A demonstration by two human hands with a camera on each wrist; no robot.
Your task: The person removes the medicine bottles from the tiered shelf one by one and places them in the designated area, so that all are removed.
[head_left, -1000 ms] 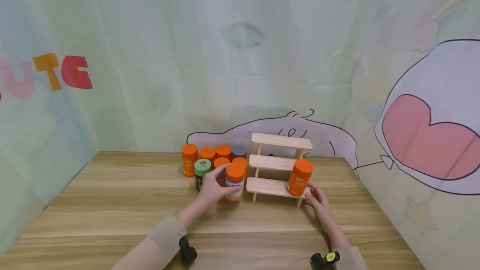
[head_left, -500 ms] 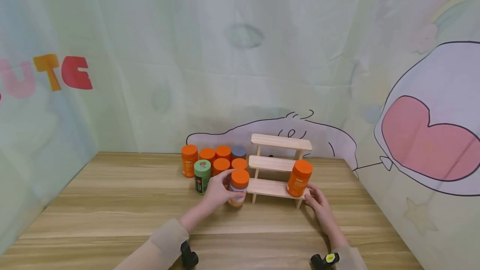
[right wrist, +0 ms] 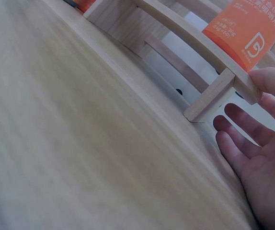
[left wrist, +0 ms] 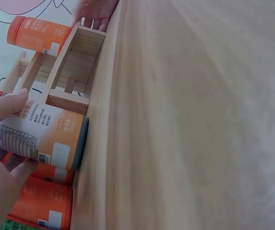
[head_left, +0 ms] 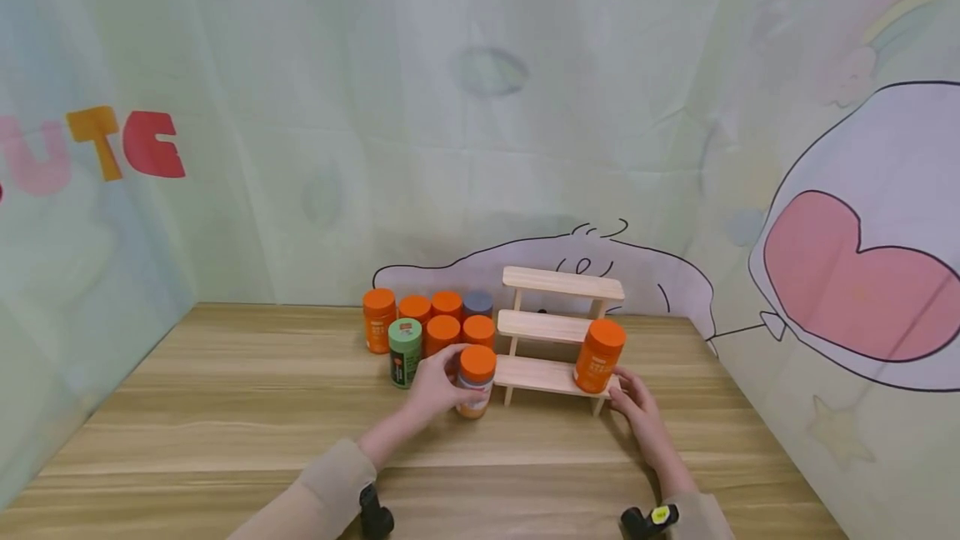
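My left hand (head_left: 433, 386) grips a supplement bottle (left wrist: 46, 132) with an orange cap and a white-and-orange label, thumb on one side and fingers on the other. It is upright, just left of the lowest tier of a three-tier wooden display stand (head_left: 532, 372). Whether its base touches the table cannot be told. On the right end of that tier stands an all-orange bottle (head_left: 600, 357). My right hand (head_left: 641, 411) is at this end; in the right wrist view its thumb touches the board's corner while the fingers (right wrist: 238, 143) hang loosely below, holding nothing.
Behind my left hand stand several orange-capped bottles (head_left: 379, 323), a green-lidded bottle (head_left: 406, 354) and a blue-grey-lidded one (head_left: 477, 303). They reach close to the stand's left side. A printed cloth backdrop (head_left: 315, 148) rises behind the wooden table (head_left: 225, 407).
My left hand has brought the gripped bottle forward, slightly right and lower, away from the group. My right hand, the stand and the bottle on it keep their places.
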